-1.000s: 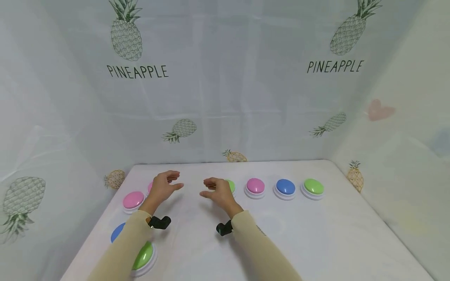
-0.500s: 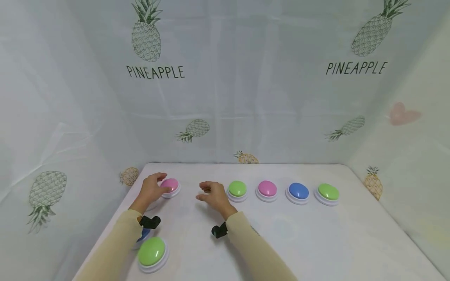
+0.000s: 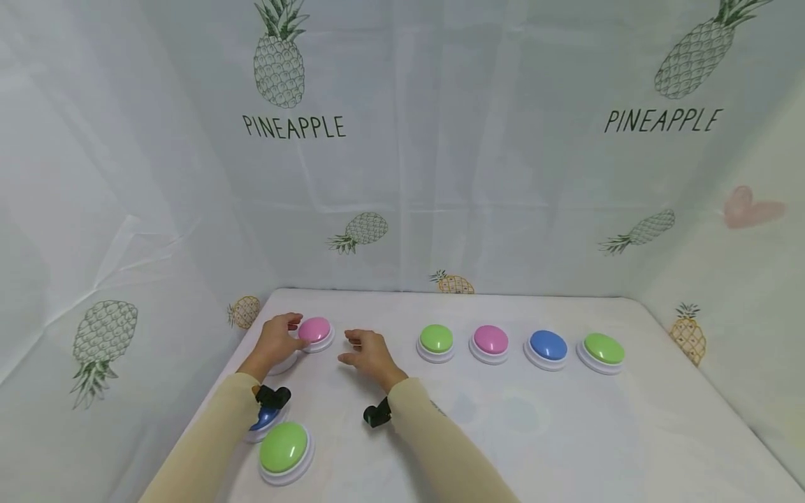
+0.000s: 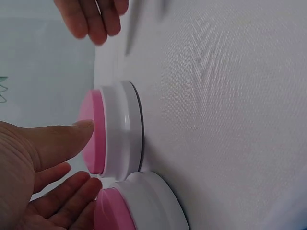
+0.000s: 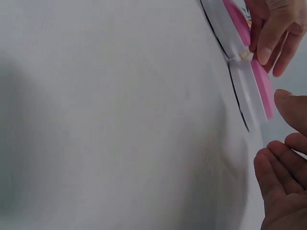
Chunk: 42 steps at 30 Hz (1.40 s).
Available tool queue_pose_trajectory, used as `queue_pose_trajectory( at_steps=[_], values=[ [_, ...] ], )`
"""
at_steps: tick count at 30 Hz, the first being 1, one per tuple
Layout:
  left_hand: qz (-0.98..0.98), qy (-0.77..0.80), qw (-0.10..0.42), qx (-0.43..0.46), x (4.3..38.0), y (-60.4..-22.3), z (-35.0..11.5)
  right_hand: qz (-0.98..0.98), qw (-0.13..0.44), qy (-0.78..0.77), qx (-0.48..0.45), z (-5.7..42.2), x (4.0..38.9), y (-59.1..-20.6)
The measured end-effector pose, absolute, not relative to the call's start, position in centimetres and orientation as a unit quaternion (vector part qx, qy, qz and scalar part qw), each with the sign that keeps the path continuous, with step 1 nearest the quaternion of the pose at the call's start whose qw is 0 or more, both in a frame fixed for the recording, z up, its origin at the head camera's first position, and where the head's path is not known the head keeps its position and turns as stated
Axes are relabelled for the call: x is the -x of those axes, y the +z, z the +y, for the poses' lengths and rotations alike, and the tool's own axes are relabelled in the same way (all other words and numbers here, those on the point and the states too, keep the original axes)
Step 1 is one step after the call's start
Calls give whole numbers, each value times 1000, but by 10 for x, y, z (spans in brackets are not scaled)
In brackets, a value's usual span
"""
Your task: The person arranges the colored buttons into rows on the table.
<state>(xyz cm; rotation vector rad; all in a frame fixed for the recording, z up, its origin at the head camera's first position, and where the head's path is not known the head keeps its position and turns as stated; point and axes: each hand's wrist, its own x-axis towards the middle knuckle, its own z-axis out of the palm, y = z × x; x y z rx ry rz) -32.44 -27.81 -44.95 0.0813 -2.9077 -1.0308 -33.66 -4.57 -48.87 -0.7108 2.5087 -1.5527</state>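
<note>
Has the left hand point(image 3: 275, 341) beside a pink button point(image 3: 313, 329) at its three o'clock in the head view, thumb and fingers apart; cannot tell whether touching. Hides part of a second pink button point(image 4: 114, 211) at that hand's five o'clock. Has the right hand point(image 3: 371, 356), thumb and fingers likewise apart, at the first button's four o'clock, with a green button point(image 3: 436, 338) near its three o'clock on the white table point(image 3: 534, 440).

PINEAPPLE point(image 3: 293, 126) in dark capitals at upper left of the frame, below a drawn pineapple point(image 3: 279, 71) on the pale backdrop point(image 3: 446, 164), a second PINEAPPLE point(image 3: 663, 121) at upper right, on the same backdrop below a tilted pineapple drawing point(image 3: 694, 59)
</note>
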Motion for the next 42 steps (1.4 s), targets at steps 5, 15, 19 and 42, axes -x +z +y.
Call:
queue_pose_trajectory(
  at_steps=[5, 15, 19, 42],
  values=[
    [-944, -328, 22, -23, 327, -449, -278, 835, 98, -478, 254, -55, 332, -483],
    [-952, -307, 14, 0, 331, -454, -279, 826, 154, -471, 269, -68, 327, -484],
    [-955, -296, 23, 6, 330, -455, -280, 816, 157, -484, 273, -71, 326, -487],
    [-951, -306, 24, 35, 328, -458, -256, 829, -1, -519, 206, -56, 331, -498]
  ],
)
